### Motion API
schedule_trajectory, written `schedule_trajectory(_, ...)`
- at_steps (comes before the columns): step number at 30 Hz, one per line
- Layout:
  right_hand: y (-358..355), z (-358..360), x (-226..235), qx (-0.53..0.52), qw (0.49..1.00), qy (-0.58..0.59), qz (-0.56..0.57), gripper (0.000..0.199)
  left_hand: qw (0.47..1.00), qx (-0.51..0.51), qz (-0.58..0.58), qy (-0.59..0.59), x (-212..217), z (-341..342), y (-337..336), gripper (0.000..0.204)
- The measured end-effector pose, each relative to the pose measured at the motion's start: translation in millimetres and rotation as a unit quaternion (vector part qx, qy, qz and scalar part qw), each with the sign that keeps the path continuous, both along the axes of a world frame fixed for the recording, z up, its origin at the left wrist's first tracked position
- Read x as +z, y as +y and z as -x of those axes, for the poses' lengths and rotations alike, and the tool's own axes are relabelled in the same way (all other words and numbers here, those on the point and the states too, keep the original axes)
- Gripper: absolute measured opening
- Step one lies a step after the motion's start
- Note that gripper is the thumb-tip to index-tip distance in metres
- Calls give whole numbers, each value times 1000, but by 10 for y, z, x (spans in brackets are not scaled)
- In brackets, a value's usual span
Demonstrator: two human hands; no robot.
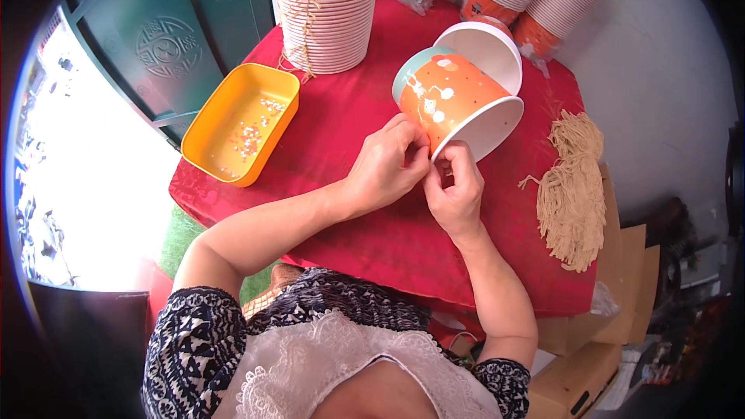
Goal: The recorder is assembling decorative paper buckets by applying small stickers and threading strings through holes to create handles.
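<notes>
Cup [454, 97]: paper, orange w/ white dot-and-stem print, teal band at base end. Lies on its side, tilted, on red cloth, white rim toward lower right. Second white cup [485, 46] sits just behind it, mouth open to cam. Both hands pinch at the cup's rim near its lower edge; what's between the fingertips too small to tell.

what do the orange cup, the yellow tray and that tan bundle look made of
Cup: likely coated paper, printed outside, plain white inside, thin rolled rim.
Tray: probably plastic, smooth, evenly coloured, moulded rounded corners.
Bundle: fibre string or twine, matte loose strands; exact fibre unclear.
</notes>
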State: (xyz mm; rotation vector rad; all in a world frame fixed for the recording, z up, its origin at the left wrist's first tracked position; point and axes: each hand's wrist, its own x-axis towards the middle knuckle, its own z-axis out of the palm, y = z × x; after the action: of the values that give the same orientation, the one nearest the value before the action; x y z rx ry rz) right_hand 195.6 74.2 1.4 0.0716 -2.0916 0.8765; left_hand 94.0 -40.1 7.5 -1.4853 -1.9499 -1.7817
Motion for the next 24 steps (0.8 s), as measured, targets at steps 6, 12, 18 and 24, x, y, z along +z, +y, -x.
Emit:
schedule_trajectory(6,-10,-22,50,-77,995,10,-63,22,998,8,51,-30,327,182,-370,6)
schedule_trajectory(12,77,-63,115,-126,987,23,-97,18,972,169,159,25,653,761,-1284,6)
schedule_trajectory(18,196,-101,102,-159,982,11,-102,17,906,256,326,87,729,1129,-1725,10)
schedule_trajectory(24,217,-96,222,-191,969,50,-148,13,893,247,322,193,809,990,-1600,39)
